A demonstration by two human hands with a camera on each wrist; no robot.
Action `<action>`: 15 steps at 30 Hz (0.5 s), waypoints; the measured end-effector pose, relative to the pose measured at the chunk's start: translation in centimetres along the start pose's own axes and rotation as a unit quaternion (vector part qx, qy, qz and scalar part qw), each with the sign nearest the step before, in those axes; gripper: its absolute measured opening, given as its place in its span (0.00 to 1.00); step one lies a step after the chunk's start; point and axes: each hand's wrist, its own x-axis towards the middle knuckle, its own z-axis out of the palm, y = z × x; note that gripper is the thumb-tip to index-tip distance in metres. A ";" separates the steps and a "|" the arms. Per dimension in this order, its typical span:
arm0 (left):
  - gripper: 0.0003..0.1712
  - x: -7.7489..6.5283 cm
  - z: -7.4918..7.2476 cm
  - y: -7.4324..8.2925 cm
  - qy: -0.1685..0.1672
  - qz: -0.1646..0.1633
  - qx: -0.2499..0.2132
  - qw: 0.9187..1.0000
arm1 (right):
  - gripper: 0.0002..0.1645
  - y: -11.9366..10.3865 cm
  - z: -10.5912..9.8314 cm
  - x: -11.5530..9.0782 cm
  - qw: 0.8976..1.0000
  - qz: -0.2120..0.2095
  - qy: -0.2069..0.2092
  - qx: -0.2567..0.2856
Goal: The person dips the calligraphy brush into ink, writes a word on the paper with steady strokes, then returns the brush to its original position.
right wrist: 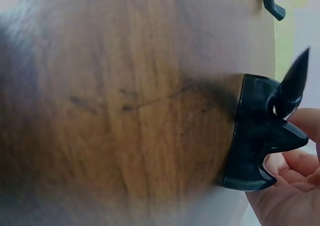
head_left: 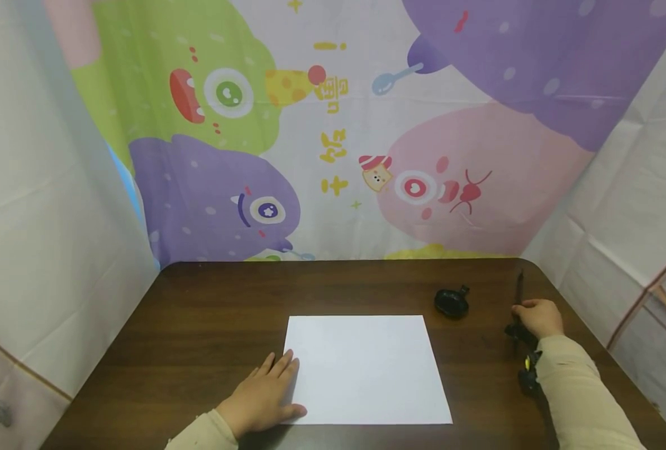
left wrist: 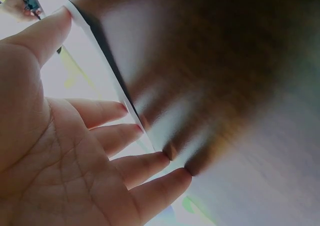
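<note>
A sheet of white paper (head_left: 367,375) lies on the brown table. My left hand (head_left: 268,390) rests palm down over its left edge, with straight, slightly spread fingers; in the left wrist view the fingertips (left wrist: 155,158) touch down along that edge. Far to the right, my right hand (head_left: 541,319) pinches a dark writing brush (head_left: 520,287) between thumb and fingers. A glossy black brush rest (right wrist: 250,136) with wavy peaks stands on the table right at these fingers. The brush's pointed black tip (right wrist: 296,81) shows in a notch of it.
A small round black dish (head_left: 451,303) with a short knob sits between the paper and the right hand. Behind the table's back edge (head_left: 338,261) hangs a cartoon-printed curtain (head_left: 333,219). Pale cloth walls (head_left: 614,206) stand at both sides.
</note>
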 end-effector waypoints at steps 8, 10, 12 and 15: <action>0.52 0.1 0.0 0.0 0.003 0.001 0.001 1.000 | 0.29 0.3 0.2 0.2 1.000 0.003 0.014 0.006; 0.52 0.1 0.0 0.0 0.005 0.002 0.002 1.000 | 0.29 0.4 0.1 0.3 1.000 0.005 0.012 0.008; 0.52 0.1 0.0 0.0 0.006 0.001 0.003 1.000 | 0.29 0.5 0.0 0.5 1.000 0.006 0.009 0.012; 0.52 0.0 0.1 -0.1 0.008 0.002 0.004 1.000 | 0.29 0.6 -0.2 0.7 1.000 0.006 0.009 0.028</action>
